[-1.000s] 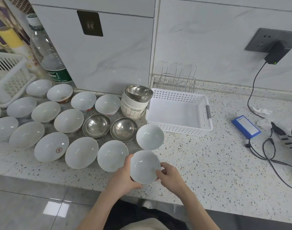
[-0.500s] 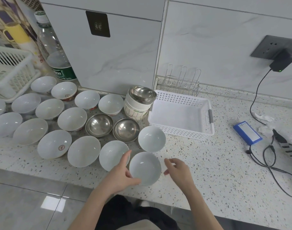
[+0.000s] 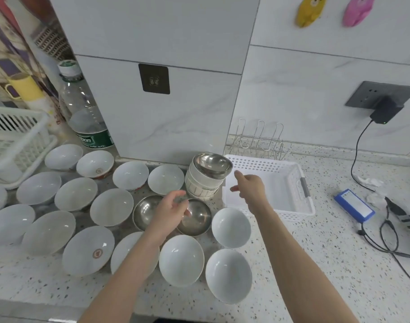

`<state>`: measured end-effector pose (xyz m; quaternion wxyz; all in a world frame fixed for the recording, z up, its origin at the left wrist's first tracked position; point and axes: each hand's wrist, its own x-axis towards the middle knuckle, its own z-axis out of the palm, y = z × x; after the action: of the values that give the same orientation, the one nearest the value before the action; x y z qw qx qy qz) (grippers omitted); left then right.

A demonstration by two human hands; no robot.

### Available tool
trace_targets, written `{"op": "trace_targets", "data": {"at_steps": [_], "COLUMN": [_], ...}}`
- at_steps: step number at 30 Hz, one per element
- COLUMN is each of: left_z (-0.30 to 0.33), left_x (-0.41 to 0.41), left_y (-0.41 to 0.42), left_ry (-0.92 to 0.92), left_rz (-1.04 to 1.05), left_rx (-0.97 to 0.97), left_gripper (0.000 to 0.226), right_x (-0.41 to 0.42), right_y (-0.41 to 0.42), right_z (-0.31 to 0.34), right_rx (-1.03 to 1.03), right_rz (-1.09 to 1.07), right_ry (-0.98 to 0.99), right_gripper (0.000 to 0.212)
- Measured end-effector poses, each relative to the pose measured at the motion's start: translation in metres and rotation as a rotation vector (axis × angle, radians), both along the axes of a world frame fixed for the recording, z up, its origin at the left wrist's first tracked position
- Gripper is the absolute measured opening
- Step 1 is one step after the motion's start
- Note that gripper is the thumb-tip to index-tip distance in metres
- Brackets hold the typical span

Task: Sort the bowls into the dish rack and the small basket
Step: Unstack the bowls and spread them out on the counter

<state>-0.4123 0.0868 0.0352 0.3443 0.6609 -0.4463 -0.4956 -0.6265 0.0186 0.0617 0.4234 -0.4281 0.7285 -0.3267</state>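
Note:
Several white bowls lie spread over the counter, the nearest white bowl (image 3: 228, 275) at the front edge. Two steel bowls (image 3: 197, 217) sit in the middle, and a stack of cups topped by a steel bowl (image 3: 212, 163) stands behind them. The small white basket (image 3: 290, 173) holds nothing, and the wire dish rack (image 3: 260, 141) stands behind it against the wall. My left hand (image 3: 171, 207) hovers open over the steel bowls. My right hand (image 3: 250, 186) reaches, fingers apart, beside the stack at the basket's left edge. Neither hand holds anything.
A large white basket (image 3: 15, 141) and a water bottle (image 3: 85, 113) stand at the back left. A blue box (image 3: 354, 207), black cables (image 3: 390, 238) and a charger in a wall socket (image 3: 385, 110) occupy the right side.
Both hands let go of the white bowl at the front edge and moved away toward the steel bowls and the stack. The camera tilted up.

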Motion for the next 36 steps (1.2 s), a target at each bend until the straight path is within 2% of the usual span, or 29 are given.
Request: {"op": "trace_targets", "data": {"at_steps": [3, 7, 11, 16, 21, 27, 30, 34, 36], "left_z": [0.005, 0.009, 0.014, 0.026, 0.044, 0.045, 0.039, 0.030, 0.024], "left_x": [-0.002, -0.010, -0.006, 0.003, 0.006, 0.014, 0.023, 0.039, 0.048], "left_y": [-0.012, -0.023, -0.031, -0.045, -0.056, -0.058, -0.060, -0.060, -0.060], "left_ry": [0.058, 0.106, 0.228, 0.357, 0.420, 0.449, 0.436, 0.460, 0.466], "left_rz": [0.003, -0.021, -0.018, 0.035, 0.036, 0.082, 0.092, 0.121, 0.150], "left_rx": [0.025, 0.047, 0.095, 0.093, 0.085, 0.042, 0.039, 0.055, 0.085], "left_gripper": [0.024, 0.020, 0.020, 0.020, 0.025, 0.030, 0.025, 0.017, 0.016], "right_x": [0.020, 0.037, 0.041, 0.043, 0.062, 0.075, 0.075, 0.057, 0.048], "right_y": [-0.018, -0.027, -0.026, -0.006, 0.006, 0.005, 0.001, -0.009, -0.014], "right_z": [0.000, -0.003, -0.001, 0.005, 0.018, 0.023, 0.022, 0.008, 0.000], "right_rx": [0.027, 0.016, -0.019, -0.192, -0.271, -0.251, -0.201, -0.117, 0.018], "right_rz": [-0.074, -0.130, -0.179, -0.250, -0.170, -0.060, 0.014, -0.171, -0.201], "right_ry": [0.009, -0.006, -0.014, 0.000, -0.062, -0.043, -0.064, -0.027, 0.001], "right_gripper": [0.041, 0.027, 0.025, 0.023, 0.020, 0.022, 0.023, 0.023, 0.030]}}
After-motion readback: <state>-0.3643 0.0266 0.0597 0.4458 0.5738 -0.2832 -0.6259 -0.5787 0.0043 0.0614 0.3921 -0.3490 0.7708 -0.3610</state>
